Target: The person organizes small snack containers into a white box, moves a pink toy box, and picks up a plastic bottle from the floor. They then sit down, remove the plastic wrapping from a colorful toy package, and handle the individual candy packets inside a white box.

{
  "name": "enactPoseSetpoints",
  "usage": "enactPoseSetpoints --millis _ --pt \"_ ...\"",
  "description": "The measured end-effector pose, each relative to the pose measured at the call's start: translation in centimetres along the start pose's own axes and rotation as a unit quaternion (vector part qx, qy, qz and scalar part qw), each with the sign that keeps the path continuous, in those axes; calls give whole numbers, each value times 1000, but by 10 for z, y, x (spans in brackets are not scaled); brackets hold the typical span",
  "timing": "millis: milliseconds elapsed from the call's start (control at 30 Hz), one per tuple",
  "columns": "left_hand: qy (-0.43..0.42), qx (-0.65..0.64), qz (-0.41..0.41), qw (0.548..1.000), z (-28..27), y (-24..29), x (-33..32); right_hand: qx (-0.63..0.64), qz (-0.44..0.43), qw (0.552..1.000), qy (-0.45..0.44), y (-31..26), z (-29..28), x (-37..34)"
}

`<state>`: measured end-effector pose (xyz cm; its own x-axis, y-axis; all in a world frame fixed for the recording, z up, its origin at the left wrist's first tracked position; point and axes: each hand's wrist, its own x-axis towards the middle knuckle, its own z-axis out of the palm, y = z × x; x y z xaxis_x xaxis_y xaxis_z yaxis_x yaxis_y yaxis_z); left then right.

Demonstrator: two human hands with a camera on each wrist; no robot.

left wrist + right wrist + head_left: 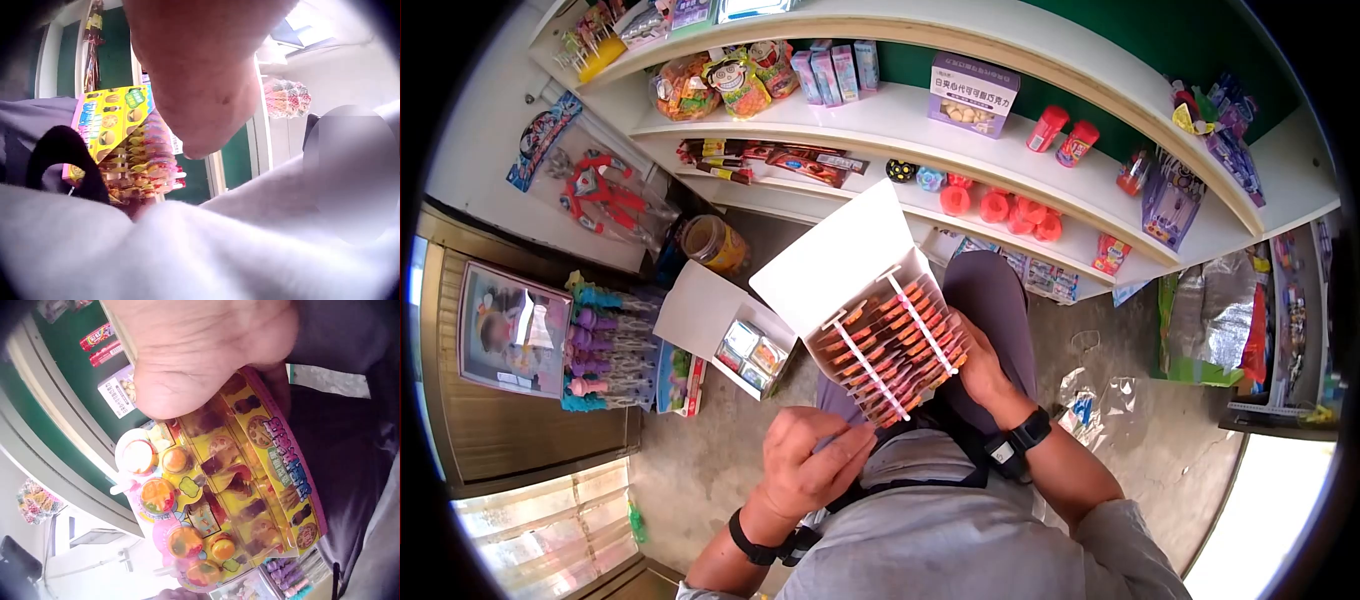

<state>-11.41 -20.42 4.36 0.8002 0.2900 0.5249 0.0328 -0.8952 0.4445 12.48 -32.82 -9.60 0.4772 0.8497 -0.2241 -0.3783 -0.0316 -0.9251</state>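
My right hand (982, 372) grips the right side of an open candy display box (825, 262) held above the lap. Its white lid stands raised, and rows of candy packs (890, 345) fill it, with two white strips across them. The right wrist view shows the box's yellow and pink front (281, 462), printed with pizza and cola, and round blister-packed candies (157, 495). My left hand (815, 462) is at the box's lower left corner with its fingers bent, fingertips close to the packs. A small bluish bit shows between these fingers; I cannot tell what it is.
Curved white shelves (880, 120) ahead carry bagged sweets (740, 85), a purple chocolate box (972, 95) and red jars (1028, 212). To the left on the floor are an open white carton (705, 310) and a plastic tub (713, 245). Clear wrappers (1090, 405) lie at right.
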Motion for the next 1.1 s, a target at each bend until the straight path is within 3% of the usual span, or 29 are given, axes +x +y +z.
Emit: enactPoseSetpoints --millis 700,1100 --pt "-44 35 46 997 5 5 -7 31 8 999 4 -2 3 -6" --pt "-36 16 -6 999 8 5 -8 24 4 1000 -1 -3 4 -4"
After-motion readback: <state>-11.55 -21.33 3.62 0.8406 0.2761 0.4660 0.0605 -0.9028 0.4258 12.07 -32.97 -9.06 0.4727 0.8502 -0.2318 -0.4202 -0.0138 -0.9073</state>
